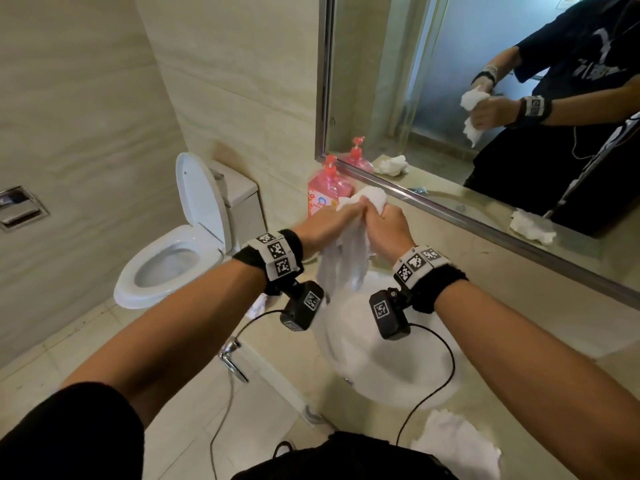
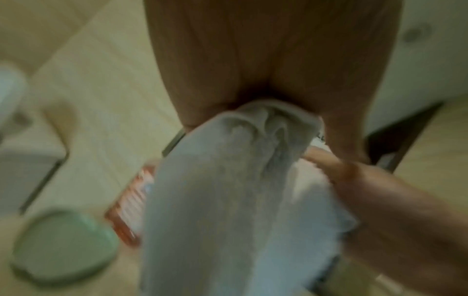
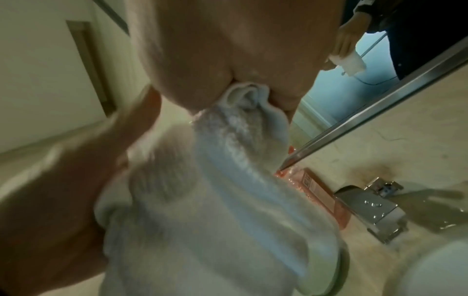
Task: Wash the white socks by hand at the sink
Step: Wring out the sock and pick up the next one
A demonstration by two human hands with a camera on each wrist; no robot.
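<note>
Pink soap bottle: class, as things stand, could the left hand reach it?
Probably not at once: the left hand grips the white sock with the right hand. The pink soap bottle stands just beyond, unblocked.

Soft, even indoor light fills the sharp but edge-bowed head view, while both wrist views are dimmer and smeared, probably by motion, especially far behind.
</note>
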